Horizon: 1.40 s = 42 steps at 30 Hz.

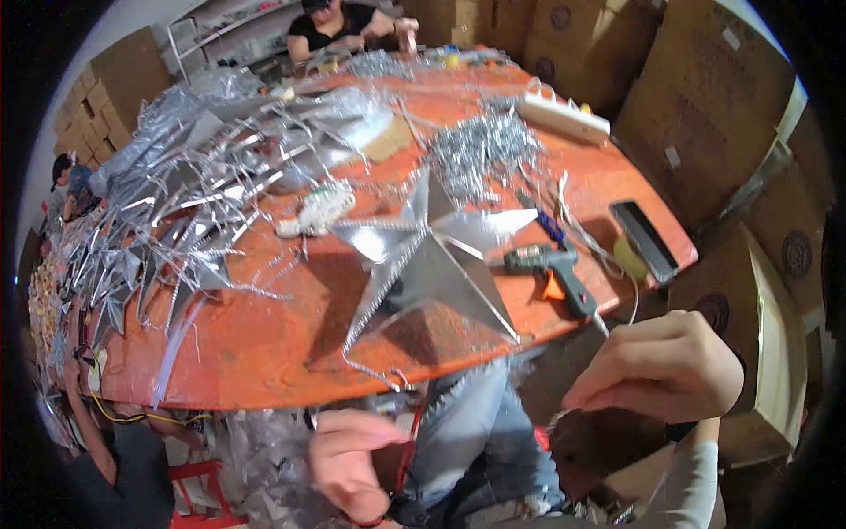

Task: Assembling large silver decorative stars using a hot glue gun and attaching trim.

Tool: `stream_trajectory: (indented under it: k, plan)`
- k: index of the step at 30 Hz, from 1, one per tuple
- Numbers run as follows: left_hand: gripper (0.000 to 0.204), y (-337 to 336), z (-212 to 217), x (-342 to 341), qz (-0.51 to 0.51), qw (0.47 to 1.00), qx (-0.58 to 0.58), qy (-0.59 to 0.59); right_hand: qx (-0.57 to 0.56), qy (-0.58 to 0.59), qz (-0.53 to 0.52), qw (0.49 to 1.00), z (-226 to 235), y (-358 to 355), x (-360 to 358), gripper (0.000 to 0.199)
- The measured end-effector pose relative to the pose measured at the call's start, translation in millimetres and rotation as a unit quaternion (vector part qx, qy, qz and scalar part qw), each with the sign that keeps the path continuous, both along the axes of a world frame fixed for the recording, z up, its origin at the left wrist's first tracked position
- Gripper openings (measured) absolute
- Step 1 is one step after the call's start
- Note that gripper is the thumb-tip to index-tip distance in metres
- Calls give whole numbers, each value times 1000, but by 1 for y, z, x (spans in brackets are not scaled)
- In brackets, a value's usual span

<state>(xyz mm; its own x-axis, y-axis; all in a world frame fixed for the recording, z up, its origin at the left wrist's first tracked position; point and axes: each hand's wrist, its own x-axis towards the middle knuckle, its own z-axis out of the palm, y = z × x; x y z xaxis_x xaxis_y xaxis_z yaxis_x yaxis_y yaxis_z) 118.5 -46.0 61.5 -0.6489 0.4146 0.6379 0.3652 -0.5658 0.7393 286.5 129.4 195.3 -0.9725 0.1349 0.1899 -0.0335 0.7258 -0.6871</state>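
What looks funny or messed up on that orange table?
The big silver star has a loose sparkly tail trailing off its lower-left point, toward the edge of the table. It looks odd because the other trim follows the ridge.

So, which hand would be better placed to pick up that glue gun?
Probably the right hand: it is nearer the glue gun, whose handle points its way. It seems to pinch a thin silvery strand, though. The left hand looks empty but is farther off.
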Motion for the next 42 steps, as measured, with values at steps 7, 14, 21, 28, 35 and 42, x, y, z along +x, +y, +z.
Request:
stream_trajectory:
  k: [7,14,21,28,35,42]
  plan:
    - [46,41,4,18,-376,904,-192,70,-84,-88,62,991,-32,5,-11,15]
    - [19,24,8,19,-375,867,-328,9,-80,-75,-5,994,-41,15,-14,16]
    - [18,14,-15,8,-278,894,-335,-103,-1,-43,-87,995,-37,40,0,13]
    - [17,0,-30,-6,-286,860,-421,-34,35,-40,-150,987,-30,47,16,15]
    - [27,-2,-32,-21,-103,933,-335,80,-78,-65,72,992,-24,22,38,23]
    - [46,39,-44,-60,156,933,-298,129,-69,3,207,976,-43,22,31,17]
